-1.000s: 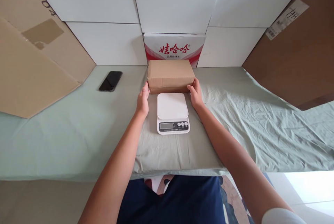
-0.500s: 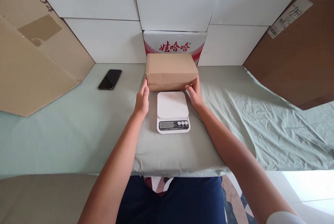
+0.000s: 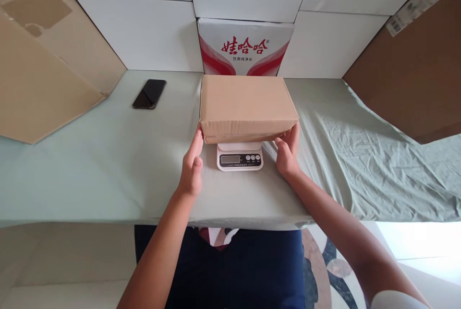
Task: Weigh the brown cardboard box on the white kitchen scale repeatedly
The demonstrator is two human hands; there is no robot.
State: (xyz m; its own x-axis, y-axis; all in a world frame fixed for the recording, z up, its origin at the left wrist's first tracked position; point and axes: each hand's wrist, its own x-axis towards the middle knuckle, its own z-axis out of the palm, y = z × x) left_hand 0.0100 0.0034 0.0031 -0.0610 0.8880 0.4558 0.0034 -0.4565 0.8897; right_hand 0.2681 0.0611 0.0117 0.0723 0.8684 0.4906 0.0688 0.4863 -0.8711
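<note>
Between my two hands is a closed brown cardboard box, over the rear of a white digital kitchen scale. It hides most of the weighing plate; I cannot tell whether it touches it. My left hand presses the box's left side near the front corner, thumb apart. At the right front corner, my right hand grips the box with fingers under and beside it. The scale's display and buttons face me, and the display looks blank.
A black smartphone lies on the green cloth to the left. Behind stands a white and red carton against the tiled wall. Large cardboard panels flank the left, with another brown cardboard panel on the right.
The cardboard box has come toward me and up, from behind the scale to over it, carried by both hands. The camera view has tilted slightly downward.
</note>
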